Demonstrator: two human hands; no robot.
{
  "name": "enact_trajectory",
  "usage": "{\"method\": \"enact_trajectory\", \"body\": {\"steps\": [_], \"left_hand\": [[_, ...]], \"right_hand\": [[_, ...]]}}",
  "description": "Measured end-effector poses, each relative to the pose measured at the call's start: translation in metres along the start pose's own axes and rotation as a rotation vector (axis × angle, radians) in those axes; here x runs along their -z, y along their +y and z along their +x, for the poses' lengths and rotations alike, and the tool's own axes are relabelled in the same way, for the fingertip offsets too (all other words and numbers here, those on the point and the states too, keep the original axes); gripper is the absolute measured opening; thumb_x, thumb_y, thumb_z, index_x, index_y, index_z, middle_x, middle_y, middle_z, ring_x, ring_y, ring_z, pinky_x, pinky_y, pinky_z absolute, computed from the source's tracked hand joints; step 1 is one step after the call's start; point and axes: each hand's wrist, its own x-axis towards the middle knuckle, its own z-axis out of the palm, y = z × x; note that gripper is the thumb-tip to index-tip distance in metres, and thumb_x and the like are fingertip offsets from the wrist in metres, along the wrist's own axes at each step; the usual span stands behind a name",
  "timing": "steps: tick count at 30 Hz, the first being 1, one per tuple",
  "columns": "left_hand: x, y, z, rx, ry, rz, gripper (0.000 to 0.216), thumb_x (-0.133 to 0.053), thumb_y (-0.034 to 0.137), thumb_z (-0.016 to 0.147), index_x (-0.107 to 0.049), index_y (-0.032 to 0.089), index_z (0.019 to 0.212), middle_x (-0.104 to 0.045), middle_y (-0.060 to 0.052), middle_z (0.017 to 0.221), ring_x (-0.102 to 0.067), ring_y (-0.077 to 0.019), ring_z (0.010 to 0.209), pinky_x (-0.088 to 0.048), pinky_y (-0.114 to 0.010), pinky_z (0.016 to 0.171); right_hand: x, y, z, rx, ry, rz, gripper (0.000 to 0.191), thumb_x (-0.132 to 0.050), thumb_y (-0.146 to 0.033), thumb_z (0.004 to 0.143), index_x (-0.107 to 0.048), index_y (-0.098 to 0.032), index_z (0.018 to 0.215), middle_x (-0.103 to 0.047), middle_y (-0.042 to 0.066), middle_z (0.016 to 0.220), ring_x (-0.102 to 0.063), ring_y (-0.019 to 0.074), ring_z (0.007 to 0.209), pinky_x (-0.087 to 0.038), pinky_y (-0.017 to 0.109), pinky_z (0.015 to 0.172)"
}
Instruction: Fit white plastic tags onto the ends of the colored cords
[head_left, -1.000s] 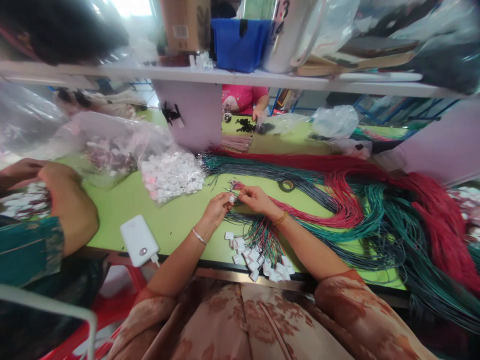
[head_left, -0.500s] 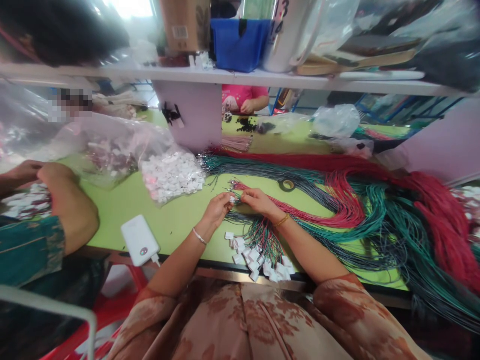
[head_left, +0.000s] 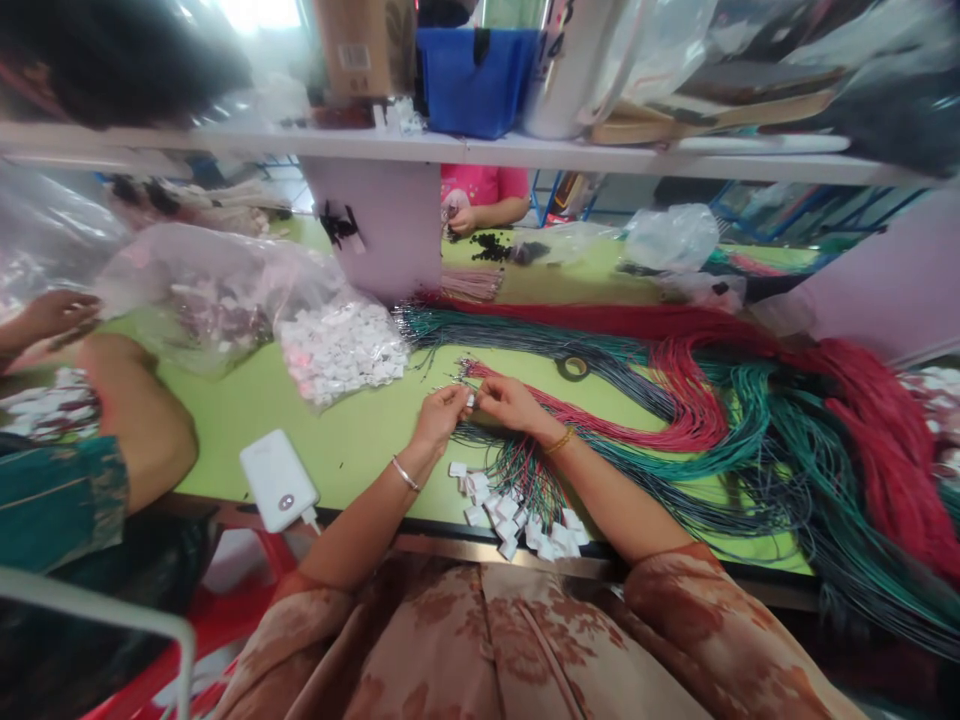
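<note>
Where our hands meet: just above the desk (head_left: 352, 440), left hand (head_left: 441, 412) and right hand (head_left: 510, 400) touch.
Fingers: left pinch a small white connector (head_left: 470, 399); right pressed together against it, on what we cannot tell.
Care: we judge a steady connector and loose wires (head_left: 525, 465) kept aside matter most.

Centre frame: left hand (head_left: 441, 415) and right hand (head_left: 511, 403) pinched together on a tiny white connector (head_left: 470, 400). Just below, white-tipped leads (head_left: 525, 520) fanned at the green table (head_left: 247, 410) edge. Lower left, white power bank (head_left: 277, 482).
</note>
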Motion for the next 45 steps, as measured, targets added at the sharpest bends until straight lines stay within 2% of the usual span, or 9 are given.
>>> {"method": "enact_trajectory", "body": {"steps": [6, 11, 13, 16, 22, 25, 33, 37, 45], "left_hand": [[-0.013, 0.013, -0.030, -0.332, -0.107, 0.380, 0.026, -0.065, 0.041, 0.077, -0.068, 0.015, 0.081, -0.066, -0.004, 0.074, -0.056, -0.0125, 0.065, -0.045, -0.025, 0.062], [-0.038, 0.007, -0.068, -0.657, -1.097, 0.623, 0.019, -0.064, 0.033, 0.081, -0.072, 0.017, 0.087, -0.070, -0.009, 0.089, -0.063, -0.0171, 0.084, -0.048, -0.027, 0.081], [-0.043, 0.001, -0.072, -0.678, -1.240, 0.645, 0.021, -0.064, 0.034, 0.081, -0.072, 0.018, 0.091, -0.071, -0.011, 0.094, -0.064, -0.0183, 0.089, -0.048, -0.027, 0.084], [-0.035, 0.001, -0.061, -0.679, -1.042, 0.695, 0.020, -0.060, 0.034, 0.084, -0.071, 0.019, 0.090, -0.071, -0.009, 0.092, -0.064, -0.0175, 0.087, -0.048, -0.026, 0.083], [0.036, 0.041, -0.005, -0.576, 0.167, 1.272, 0.023, -0.046, 0.023, 0.089, -0.066, 0.014, 0.095, -0.063, -0.016, 0.096, -0.057, -0.0259, 0.093, -0.044, -0.038, 0.083], [0.071, 0.051, 0.015, -0.390, 0.492, 1.470, 0.024, -0.049, 0.020, 0.086, -0.062, 0.009, 0.104, -0.057, -0.020, 0.105, -0.054, -0.0309, 0.098, -0.043, -0.041, 0.080], [0.089, 0.044, 0.025, -0.329, 0.480, 1.283, 0.026, -0.051, 0.016, 0.082, -0.058, 0.014, 0.108, -0.058, -0.015, 0.099, -0.058, -0.0259, 0.086, -0.044, -0.039, 0.077], [0.069, 0.045, 0.017, -0.330, 0.362, 0.697, 0.024, -0.055, 0.020, 0.082, -0.057, 0.018, 0.106, -0.060, -0.008, 0.099, -0.060, -0.0187, 0.082, -0.047, -0.035, 0.077], [0.031, 0.026, 0.011, 0.121, -0.045, -0.236, 0.024, -0.073, 0.018, 0.067, -0.064, 0.011, 0.089, -0.061, -0.001, 0.073, -0.054, -0.0067, 0.058, -0.042, -0.018, 0.054]], "right_hand": [[0.028, -0.010, -0.001, -0.101, -0.134, 0.115, 0.034, -0.050, -0.047, 0.084, -0.055, -0.014, 0.074, -0.048, -0.003, 0.062, -0.039, 0.0089, 0.056, -0.031, 0.022, 0.054], [0.020, -0.020, -0.006, -0.019, -0.347, -0.185, 0.024, -0.062, -0.038, 0.078, -0.060, -0.015, 0.079, -0.058, 0.000, 0.071, -0.045, 0.0108, 0.063, -0.033, 0.023, 0.059], [0.002, -0.019, -0.010, 0.012, -0.297, -0.384, 0.017, -0.066, -0.031, 0.075, -0.061, -0.016, 0.081, -0.060, 0.001, 0.076, -0.046, 0.0116, 0.065, -0.032, 0.023, 0.060], [-0.017, -0.009, -0.014, 0.018, -0.187, -0.497, 0.005, -0.060, -0.022, 0.079, -0.062, -0.017, 0.080, -0.062, 0.003, 0.079, -0.048, 0.0131, 0.069, -0.032, 0.024, 0.062], [-0.017, 0.006, -0.014, 0.103, -0.122, -0.456, 0.016, -0.053, -0.026, 0.088, -0.065, -0.018, 0.082, -0.065, 0.004, 0.082, -0.053, 0.0143, 0.072, -0.035, 0.024, 0.067], [-0.017, 0.008, -0.016, 0.157, -0.096, -0.406, 0.019, -0.049, -0.026, 0.090, -0.063, -0.018, 0.080, -0.063, 0.004, 0.079, -0.052, 0.0136, 0.071, -0.036, 0.024, 0.068], [-0.021, 0.008, -0.013, 0.091, 0.030, -0.162, 0.018, -0.049, -0.028, 0.088, -0.055, -0.018, 0.074, -0.056, 0.000, 0.067, -0.047, 0.0123, 0.061, -0.035, 0.024, 0.060], [-0.023, -0.004, -0.006, 0.073, 0.080, -0.020, 0.015, -0.052, -0.029, 0.086, -0.055, -0.017, 0.076, -0.057, 0.000, 0.070, -0.047, 0.0119, 0.062, -0.037, 0.023, 0.059], [-0.022, -0.019, -0.001, 0.075, 0.175, 0.077, 0.014, -0.053, -0.029, 0.083, -0.056, -0.017, 0.077, -0.053, -0.002, 0.067, -0.042, 0.0100, 0.059, -0.035, 0.022, 0.057]]}}
